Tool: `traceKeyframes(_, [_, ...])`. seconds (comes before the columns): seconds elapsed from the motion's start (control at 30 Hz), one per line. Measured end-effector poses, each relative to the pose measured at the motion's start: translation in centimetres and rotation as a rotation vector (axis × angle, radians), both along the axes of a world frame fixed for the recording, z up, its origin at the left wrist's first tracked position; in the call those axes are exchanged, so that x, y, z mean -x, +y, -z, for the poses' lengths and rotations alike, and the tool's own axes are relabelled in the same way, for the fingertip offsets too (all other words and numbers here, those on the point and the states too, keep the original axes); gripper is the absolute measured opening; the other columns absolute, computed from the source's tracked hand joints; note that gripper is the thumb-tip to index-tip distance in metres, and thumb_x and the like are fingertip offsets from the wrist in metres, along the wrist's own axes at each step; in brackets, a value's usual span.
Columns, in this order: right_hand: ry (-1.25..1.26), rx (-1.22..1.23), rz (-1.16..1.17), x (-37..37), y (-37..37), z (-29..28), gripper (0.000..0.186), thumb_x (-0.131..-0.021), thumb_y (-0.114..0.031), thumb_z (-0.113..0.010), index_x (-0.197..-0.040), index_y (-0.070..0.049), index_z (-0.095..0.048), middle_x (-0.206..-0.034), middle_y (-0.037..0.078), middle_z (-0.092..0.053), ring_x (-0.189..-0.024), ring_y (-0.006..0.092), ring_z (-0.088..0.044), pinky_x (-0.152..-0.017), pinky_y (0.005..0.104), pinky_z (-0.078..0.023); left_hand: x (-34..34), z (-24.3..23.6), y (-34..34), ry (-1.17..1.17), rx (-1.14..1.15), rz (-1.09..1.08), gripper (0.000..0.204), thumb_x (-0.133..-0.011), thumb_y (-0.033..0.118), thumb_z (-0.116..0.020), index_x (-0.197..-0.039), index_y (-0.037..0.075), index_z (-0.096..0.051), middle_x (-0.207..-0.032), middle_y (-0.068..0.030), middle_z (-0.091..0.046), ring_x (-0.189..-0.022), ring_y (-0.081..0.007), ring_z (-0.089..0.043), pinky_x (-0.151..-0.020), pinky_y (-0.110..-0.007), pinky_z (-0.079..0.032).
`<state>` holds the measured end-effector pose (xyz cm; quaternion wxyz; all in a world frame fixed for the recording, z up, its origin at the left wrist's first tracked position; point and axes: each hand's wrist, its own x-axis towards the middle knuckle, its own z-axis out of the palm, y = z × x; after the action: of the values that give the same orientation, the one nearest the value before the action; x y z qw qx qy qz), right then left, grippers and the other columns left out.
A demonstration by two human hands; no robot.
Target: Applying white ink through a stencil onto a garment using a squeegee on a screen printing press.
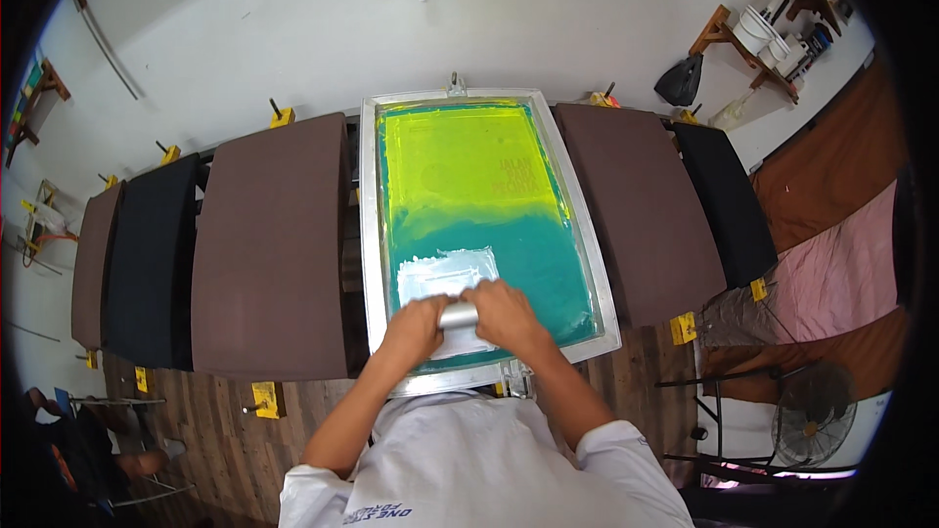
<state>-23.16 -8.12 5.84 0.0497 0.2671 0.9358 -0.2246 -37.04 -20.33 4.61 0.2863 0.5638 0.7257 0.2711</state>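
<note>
- The person's white shirt (469, 469) fills the near edge, with both bare forearms reaching forward from its short sleeves.
- The left hand (416, 326) and the right hand (507, 318) sit side by side on a squeegee (458, 316), fingers curled down and pressed together over its pale metal handle, which shows only in the gap between them.
- The squeegee lies across the near end of the printing screen (489, 225), on a patch of white ink (440, 272) that spreads just beyond the knuckles.
- The blade itself is hidden under the hands, so whether it touches the mesh is probably but not certainly so.
- The screen's mesh is teal near the hands and bright yellow-green at the far end, all inside a silvery metal frame (368, 235).
- A brown pallet (269, 244) lies just left of the frame, with a black pallet (152, 264) beyond it to the left.
- Another brown pallet (641, 215) lies just right of the frame, then a black one (724, 200).
- A standing fan (812, 416) is on the floor at the right.
- Wooden wall shelves (753, 39) hold white containers at the far right.
</note>
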Motion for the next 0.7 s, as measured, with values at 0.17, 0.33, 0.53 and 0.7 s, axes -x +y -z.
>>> traceKeyframes(0.17, [0.077, 0.005, -0.019, -0.1, 0.3, 2.9, 0.048, -0.065, 0.006, -0.065, -0.111, -0.009, -0.063, -0.103, 0.015, -0.062, -0.099, 0.0388, -0.057, -0.084, 0.0451, -0.051, -0.2, 1.3, 0.1, -0.013, -0.006, -0.062, 0.050, -0.070, -0.011, -0.059, -0.118, 0.004, -0.064, -0.112, -0.0208, -0.066, -0.096, -0.0404, -0.065, -0.084, -0.045, -0.054])
traceKeyframes(0.33, [0.120, 0.058, -0.033, -5.3, -5.5, 2.5, 0.062, -0.059, 0.008, -0.068, -0.118, -0.005, -0.060, -0.120, 0.018, -0.057, -0.109, 0.0389, -0.052, -0.095, 0.0456, -0.047, -5.2, 2.7, -5.8, 0.152, -0.121, 0.003, 0.056, -0.071, -0.006, -0.062, -0.126, 0.000, -0.057, -0.129, -0.0259, -0.057, -0.100, -0.0398, -0.066, -0.082, -0.045, -0.055])
traceKeyframes(0.53, [-0.008, 0.180, -0.055, -3.9, -3.8, -0.4, 0.050, -0.064, 0.007, -0.063, -0.112, -0.004, -0.066, -0.108, 0.018, -0.064, -0.103, 0.0386, -0.057, -0.093, 0.0435, -0.048, -3.7, -0.1, -4.6, 0.012, 0.028, 0.016, 0.047, -0.069, -0.004, -0.062, -0.116, 0.001, -0.063, -0.101, -0.0182, -0.069, -0.094, -0.0352, -0.067, -0.081, -0.045, -0.054])
traceKeyframes(0.7, [0.045, 0.032, -0.042, 1.3, 1.7, 1.4, 0.039, -0.069, 0.004, -0.064, -0.106, -0.007, -0.067, -0.100, 0.019, -0.065, -0.095, 0.0401, -0.060, -0.085, 0.0466, -0.051, 0.7, 1.8, 1.4, 0.024, 0.041, -0.105, 0.044, -0.071, -0.005, -0.063, -0.113, 0.007, -0.068, -0.094, -0.0181, -0.071, -0.087, -0.0380, -0.069, -0.078, -0.047, -0.055])
